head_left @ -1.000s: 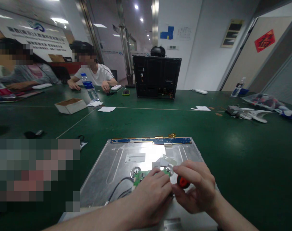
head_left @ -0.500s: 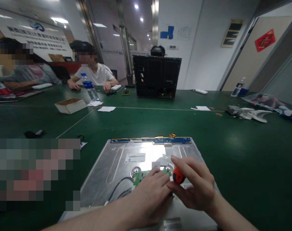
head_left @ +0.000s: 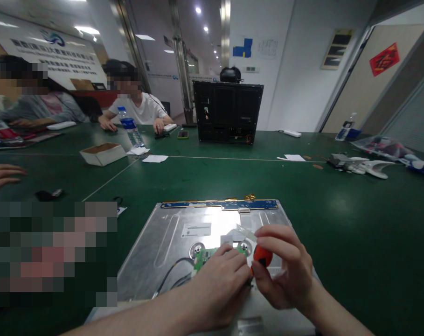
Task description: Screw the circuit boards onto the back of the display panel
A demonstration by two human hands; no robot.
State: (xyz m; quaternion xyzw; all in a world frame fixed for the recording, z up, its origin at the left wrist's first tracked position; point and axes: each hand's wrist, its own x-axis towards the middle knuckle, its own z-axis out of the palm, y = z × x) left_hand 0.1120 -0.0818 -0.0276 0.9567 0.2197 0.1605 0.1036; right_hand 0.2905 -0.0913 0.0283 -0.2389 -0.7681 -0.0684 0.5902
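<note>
A metal panel [head_left: 145, 252] lies flat before me, with a blue circuit strip [head_left: 218, 204] along its far edge. My left hand [head_left: 222, 282] rests over a green circuit board [head_left: 202, 257] near the panel's middle, its fingers bent and pressed together; what they hold, if anything, is hidden. The fingers of my right hand [head_left: 285, 266] are curled around an orange and black screwdriver handle [head_left: 263, 255], just right of my left hand. The tool's tip is hidden. Black cables [head_left: 171, 273] run from the board toward the lower left.
Beyond the panel, a black monitor housing [head_left: 229, 112] stands upright on the green table [head_left: 355, 233]. A cardboard box [head_left: 103, 155] and a water bottle [head_left: 130, 128] are at the left. Two people sit at the far left; another person's hand [head_left: 3, 177] reaches in at the left edge.
My right hand has shifted slightly right with the orange handle, and its finger positions differ. Another person's hand has appeared at the left edge. My left hand has barely moved.
</note>
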